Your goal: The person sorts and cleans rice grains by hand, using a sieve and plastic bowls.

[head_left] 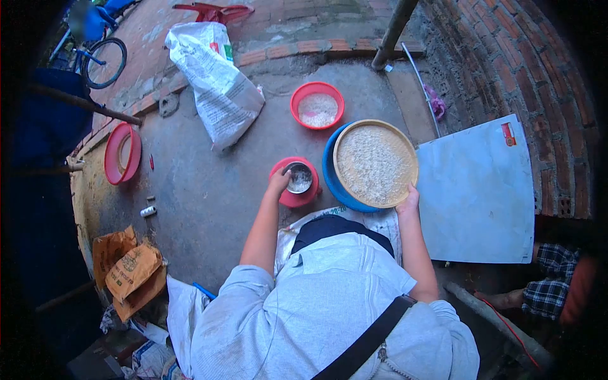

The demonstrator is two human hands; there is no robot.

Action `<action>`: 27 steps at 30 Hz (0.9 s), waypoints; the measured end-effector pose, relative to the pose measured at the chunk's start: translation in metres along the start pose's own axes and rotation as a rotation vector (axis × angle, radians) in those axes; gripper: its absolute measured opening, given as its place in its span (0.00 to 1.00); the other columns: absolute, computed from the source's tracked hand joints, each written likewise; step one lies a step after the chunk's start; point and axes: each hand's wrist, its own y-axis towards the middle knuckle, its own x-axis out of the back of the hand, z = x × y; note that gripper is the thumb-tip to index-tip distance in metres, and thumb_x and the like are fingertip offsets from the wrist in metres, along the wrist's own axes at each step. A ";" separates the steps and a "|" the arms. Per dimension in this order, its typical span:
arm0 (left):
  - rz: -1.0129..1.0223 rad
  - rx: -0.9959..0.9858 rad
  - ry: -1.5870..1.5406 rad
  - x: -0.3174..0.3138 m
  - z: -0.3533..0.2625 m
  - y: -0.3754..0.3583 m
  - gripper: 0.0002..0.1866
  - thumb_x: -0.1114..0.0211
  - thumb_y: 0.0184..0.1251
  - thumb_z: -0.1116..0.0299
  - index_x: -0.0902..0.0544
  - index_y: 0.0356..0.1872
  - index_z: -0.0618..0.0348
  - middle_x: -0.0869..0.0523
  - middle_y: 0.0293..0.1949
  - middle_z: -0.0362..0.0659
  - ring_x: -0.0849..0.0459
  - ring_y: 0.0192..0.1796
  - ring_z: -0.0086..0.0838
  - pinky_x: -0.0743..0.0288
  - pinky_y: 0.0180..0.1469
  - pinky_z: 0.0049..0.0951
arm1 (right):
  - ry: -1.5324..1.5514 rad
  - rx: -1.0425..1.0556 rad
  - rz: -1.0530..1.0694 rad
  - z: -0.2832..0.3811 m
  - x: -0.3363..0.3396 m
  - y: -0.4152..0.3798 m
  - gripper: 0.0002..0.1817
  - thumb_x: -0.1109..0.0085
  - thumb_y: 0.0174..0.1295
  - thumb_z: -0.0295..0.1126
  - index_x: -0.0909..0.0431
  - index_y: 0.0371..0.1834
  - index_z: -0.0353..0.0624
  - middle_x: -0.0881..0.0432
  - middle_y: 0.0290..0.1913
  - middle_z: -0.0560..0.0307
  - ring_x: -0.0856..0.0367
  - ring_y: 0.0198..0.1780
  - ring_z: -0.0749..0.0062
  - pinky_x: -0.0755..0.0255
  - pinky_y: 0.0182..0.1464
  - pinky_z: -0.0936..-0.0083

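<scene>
My left hand (279,182) is closed on the rim of a small metal bowl (306,187) with some white grain in it. That bowl is over a round pink-red plastic object (285,200), whose kind is mostly hidden. My right hand (408,200) grips the lower right rim of a round tan sieve (406,140). White rice-like grain (373,161) covers most of the sieve. Beneath it, a blue basin (329,171) shows along the left and lower side. Ahead stands a red basin (296,116) that also contains white grain.
A white sack (218,95) lies ahead on the concrete floor. Pink basins (113,152) lean at the left, above brown paper bags (136,272). To the right is a pale flat board (478,196), with a person's checkered clothing (548,294) beyond. A pole (392,35) rises ahead.
</scene>
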 end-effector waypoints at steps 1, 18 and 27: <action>0.096 0.110 -0.215 0.015 -0.031 -0.021 0.28 0.43 0.65 0.55 0.30 0.59 0.68 0.21 0.53 0.52 0.24 0.57 0.36 0.32 0.59 0.29 | -0.026 0.000 0.015 0.002 -0.005 -0.001 0.26 0.65 0.69 0.42 0.40 0.66 0.39 0.33 0.63 0.44 0.33 0.63 0.49 0.39 0.64 0.52; 0.429 -0.198 -1.125 0.009 -0.243 -0.139 0.17 0.50 0.72 0.63 0.30 0.55 0.62 0.19 0.46 0.45 0.19 0.45 0.29 0.23 0.49 0.32 | -0.633 0.521 0.193 0.077 -0.059 -0.049 0.19 0.54 0.67 0.35 0.34 0.59 0.38 0.24 0.52 0.48 0.24 0.51 0.60 0.31 0.54 0.66; 0.479 -0.212 -1.048 -0.024 -0.251 -0.150 0.20 0.50 0.71 0.60 0.31 0.56 0.62 0.19 0.45 0.46 0.18 0.42 0.31 0.23 0.48 0.34 | -1.545 1.419 0.341 0.111 -0.090 -0.112 0.14 0.45 0.56 0.27 0.22 0.47 0.39 0.24 0.49 0.48 0.28 0.53 0.53 0.33 0.57 0.63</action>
